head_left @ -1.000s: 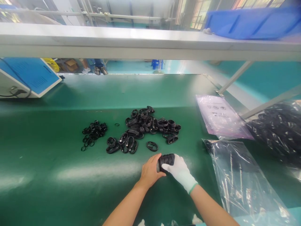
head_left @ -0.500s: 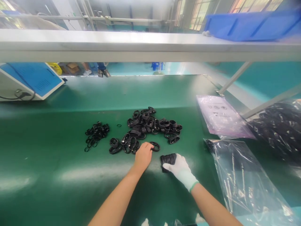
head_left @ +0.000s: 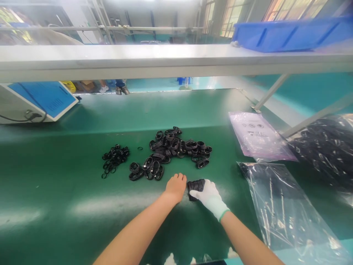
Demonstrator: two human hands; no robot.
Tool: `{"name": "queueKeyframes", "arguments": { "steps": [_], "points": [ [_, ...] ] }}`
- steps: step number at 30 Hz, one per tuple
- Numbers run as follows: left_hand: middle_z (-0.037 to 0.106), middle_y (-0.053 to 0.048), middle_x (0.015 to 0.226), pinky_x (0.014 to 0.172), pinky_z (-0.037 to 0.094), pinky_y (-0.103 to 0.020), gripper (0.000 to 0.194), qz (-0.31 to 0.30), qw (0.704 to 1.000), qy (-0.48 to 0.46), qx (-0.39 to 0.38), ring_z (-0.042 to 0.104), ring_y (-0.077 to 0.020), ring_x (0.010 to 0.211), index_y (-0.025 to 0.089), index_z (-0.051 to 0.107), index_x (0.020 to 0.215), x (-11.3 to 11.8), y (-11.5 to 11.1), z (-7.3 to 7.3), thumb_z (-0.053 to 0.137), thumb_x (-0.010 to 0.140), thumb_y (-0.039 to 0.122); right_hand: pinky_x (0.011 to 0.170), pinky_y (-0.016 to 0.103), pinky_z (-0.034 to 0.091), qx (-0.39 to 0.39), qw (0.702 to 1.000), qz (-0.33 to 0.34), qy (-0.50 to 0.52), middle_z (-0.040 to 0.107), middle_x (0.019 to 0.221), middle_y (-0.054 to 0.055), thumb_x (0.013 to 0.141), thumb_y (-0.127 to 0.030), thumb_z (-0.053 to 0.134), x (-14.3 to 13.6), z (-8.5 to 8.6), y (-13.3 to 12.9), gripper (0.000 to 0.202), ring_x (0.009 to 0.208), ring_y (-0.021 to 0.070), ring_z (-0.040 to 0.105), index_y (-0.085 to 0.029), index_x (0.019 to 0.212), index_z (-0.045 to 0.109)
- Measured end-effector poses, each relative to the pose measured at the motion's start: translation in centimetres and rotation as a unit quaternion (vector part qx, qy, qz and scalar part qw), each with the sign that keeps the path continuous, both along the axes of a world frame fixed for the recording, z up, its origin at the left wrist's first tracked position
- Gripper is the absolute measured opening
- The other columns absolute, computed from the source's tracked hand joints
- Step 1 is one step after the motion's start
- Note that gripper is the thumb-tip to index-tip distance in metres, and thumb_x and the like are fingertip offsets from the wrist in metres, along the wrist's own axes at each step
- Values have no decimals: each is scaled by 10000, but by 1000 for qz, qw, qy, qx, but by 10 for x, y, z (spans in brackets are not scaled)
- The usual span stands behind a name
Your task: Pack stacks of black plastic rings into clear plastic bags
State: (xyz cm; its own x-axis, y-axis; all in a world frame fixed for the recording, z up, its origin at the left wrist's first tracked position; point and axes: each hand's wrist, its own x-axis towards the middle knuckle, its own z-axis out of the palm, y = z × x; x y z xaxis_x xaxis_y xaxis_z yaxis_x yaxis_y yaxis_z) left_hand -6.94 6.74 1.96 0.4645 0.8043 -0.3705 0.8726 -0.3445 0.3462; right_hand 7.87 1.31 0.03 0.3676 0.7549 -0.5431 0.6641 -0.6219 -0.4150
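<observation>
My bare left hand [head_left: 176, 187] is closed, fingers curled down, just left of a stack of coiled black cables [head_left: 196, 188]. The cable coil in it is hidden beneath the hand and fingers. My right hand [head_left: 210, 197], in a white glove with a green cuff edge, is wrapped round the stack from the right, thumb in front. The stacked coils stand side by side in a row on the green mat [head_left: 82, 221]. Beyond my hands lies a loose heap of coiled black cables [head_left: 172, 145], with several coils [head_left: 150, 169] at its near left.
Small black rings [head_left: 116, 158] lie piled at left, with a single ring [head_left: 140, 148] apart. A clear plastic bag [head_left: 286, 206], a pinkish printed bag [head_left: 256, 132] and a bag of black items [head_left: 325, 151] lie right. A white shelf [head_left: 138, 62] crosses above, bearing a blue bin [head_left: 275, 35].
My left hand has moved right and nearer me, up to the stack. The single coil under its fingertips no longer shows on the mat. My right hand stays round the stack.
</observation>
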Motion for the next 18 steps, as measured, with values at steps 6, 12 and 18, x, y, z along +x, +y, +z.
{"name": "queueKeyframes", "arguments": {
  "steps": [6, 12, 18],
  "points": [
    [462, -45, 1240, 902, 377, -305, 735, 91, 992, -89, -17, 482, -216, 1084, 260, 375, 1254, -12, -29, -8, 635, 585, 105, 790, 360, 442, -3, 1000, 8, 12, 461, 1071, 126, 554, -506, 629, 2, 0, 0, 654, 943, 266, 556, -148, 1071, 451],
    [485, -12, 1222, 944, 357, -310, 775, 167, 953, -248, -55, 469, -182, 1082, 299, 372, 1265, -18, -55, -26, 687, 570, 165, 783, 357, 438, -2, 1000, 14, 18, 459, 1078, 133, 565, -495, 628, 4, -5, -1, 660, 942, 257, 555, -144, 1092, 441],
    [479, -16, 1237, 962, 333, -343, 778, 135, 955, -258, -55, 448, -199, 1105, 301, 372, 1269, -17, -51, -30, 702, 574, 182, 771, 355, 439, -8, 1000, 13, 13, 457, 1092, 116, 561, -514, 619, 6, -9, -2, 676, 938, 254, 553, -162, 1110, 439]
  ]
}}
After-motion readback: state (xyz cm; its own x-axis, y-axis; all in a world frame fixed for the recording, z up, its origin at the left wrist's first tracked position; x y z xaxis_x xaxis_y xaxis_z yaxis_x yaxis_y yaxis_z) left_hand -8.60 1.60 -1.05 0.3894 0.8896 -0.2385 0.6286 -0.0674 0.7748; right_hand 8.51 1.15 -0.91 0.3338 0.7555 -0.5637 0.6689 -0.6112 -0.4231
